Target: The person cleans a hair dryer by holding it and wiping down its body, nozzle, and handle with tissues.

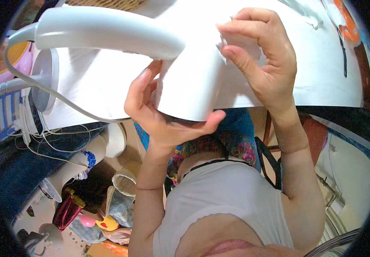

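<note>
A white lamp point(108, 32) with a thick curved arm and a cylindrical head point(189, 85) stands between the camera and my hands. My left hand point(163, 120) is curled at the head's lower end, fingers on its left side and thumb on its right. The head hides its fingertips and whatever they hold. To the right of the head, my raised right hand point(266, 55) pinches a small, clear, crinkled piece of plastic point(224, 49) between thumb and fingers. Both hands are over the near part of a white table point(322, 90).
A wicker basket point(108, 3) sits at the table's far side. Clear plastic point(300, 13) and an orange item point(345, 25) lie at upper right. The lamp cable point(61, 96) loops down at left. Bags and loose items point(103, 218) are on the floor at lower left.
</note>
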`<state>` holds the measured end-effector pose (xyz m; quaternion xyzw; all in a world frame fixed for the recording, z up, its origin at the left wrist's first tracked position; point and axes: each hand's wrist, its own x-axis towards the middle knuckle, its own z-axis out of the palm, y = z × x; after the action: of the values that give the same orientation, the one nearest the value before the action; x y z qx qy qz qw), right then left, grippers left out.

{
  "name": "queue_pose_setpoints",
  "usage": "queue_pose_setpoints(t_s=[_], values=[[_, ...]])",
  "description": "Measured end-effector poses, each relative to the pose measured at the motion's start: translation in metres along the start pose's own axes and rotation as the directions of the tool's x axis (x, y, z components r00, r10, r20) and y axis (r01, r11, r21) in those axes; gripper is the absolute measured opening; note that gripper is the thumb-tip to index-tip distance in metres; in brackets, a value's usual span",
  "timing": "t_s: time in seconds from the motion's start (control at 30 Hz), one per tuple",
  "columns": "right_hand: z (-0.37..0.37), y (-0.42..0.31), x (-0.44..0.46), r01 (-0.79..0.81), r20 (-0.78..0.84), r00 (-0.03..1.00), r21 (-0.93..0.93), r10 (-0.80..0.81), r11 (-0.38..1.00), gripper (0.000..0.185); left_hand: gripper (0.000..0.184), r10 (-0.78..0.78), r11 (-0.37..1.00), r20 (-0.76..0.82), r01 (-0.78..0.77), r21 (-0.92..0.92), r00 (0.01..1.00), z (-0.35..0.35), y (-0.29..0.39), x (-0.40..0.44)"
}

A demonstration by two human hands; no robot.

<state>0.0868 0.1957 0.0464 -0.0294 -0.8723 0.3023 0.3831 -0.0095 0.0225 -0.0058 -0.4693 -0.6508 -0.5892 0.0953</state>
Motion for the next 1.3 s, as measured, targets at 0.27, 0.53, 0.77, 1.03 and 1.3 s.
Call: queue_pose_setpoints(t_s=[0.27, 0.53, 0.77, 1.03, 1.3], values=[[0.002, 0.001, 0.001, -0.029, -0.034, 0.999, 0.182, 0.036, 0.983, 0.019, 0.089, -0.465, 0.673, 0.122, 0.440, -0.595, 0.877, -0.022, 0.008, 0.026], [0.006, -0.009, 0.000, -0.023, 0.094, 0.996, 0.263, -0.002, 0.964, 0.024, 0.021, -0.174, -0.077, 0.069, 0.056, -0.995, 0.982, -0.022, -0.025, 0.048], [-0.003, -0.022, 0.008, 0.185, 0.202, 0.961, 0.027, -0.187, 0.982, 0.027, 0.012, -0.228, 0.013, 0.130, 0.137, -0.990, 0.965, -0.031, -0.007, 0.050], [0.007, -0.041, 0.069, 0.281, 0.508, 0.832, -0.040, -0.223, 0.959, 0.019, 0.019, -0.186, 0.206, 0.130, 0.168, -0.964, 0.974, -0.031, 0.003, 0.056], [0.027, -0.028, 0.064, 0.335, 0.418, 0.849, 0.052, -0.325, 0.941, 0.017, 0.017, -0.071, 0.306, 0.117, 0.133, -0.943, 0.991, -0.032, -0.002, 0.069]])
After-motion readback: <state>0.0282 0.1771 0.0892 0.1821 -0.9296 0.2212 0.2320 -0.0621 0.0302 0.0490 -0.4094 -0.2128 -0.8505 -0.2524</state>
